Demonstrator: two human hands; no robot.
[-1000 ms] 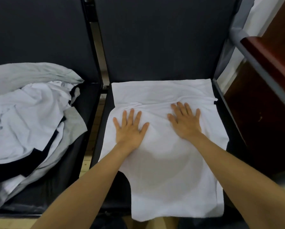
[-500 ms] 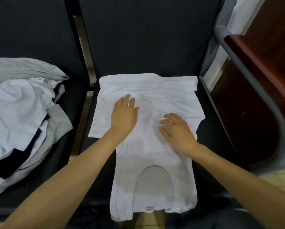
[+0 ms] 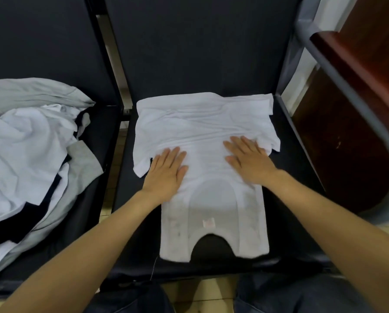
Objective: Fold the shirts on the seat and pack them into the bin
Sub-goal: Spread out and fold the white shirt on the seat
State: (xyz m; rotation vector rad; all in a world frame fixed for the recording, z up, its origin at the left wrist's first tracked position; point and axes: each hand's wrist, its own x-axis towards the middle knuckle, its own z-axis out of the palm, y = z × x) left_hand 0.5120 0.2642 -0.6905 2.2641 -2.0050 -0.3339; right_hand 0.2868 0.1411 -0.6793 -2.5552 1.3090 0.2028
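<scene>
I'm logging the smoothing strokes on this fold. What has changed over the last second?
Both hands slid apart over the white shirt: the left hand now lies flat by the sleeve on its side, the right hand likewise. Nothing was gripped or let go. The shirt stays spread on the seat; the pile of shirts beside it is unchanged.

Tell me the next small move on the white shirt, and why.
Probably fold the sleeve beside the left hand in over the body. The white shirt lies spread on the seat, that hand and the right hand press flat on it, and both sleeves stick out sideways.
</scene>
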